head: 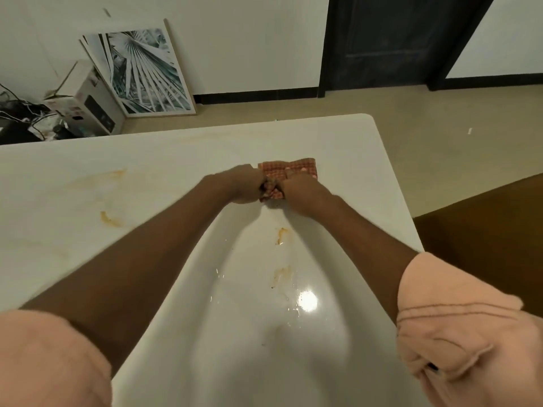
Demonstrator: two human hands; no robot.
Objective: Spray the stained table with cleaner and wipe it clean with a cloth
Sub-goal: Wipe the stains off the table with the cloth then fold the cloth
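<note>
From my feed I see a framed palm-leaf print (145, 73) leaning against the white wall (249, 39) on the floor, with more flat prints stacked behind it. Just to its left a white cardboard box (88, 102) lies tipped on its side, and beside that a tangle of cables and dark gear (25, 118) sits in the corner. A black baseboard (255, 96) runs along the wall to a dark door (390, 39) with a dark frame. The floor (411, 136) is beige. At the right edge I see a brown wooden surface (484, 227).
</note>
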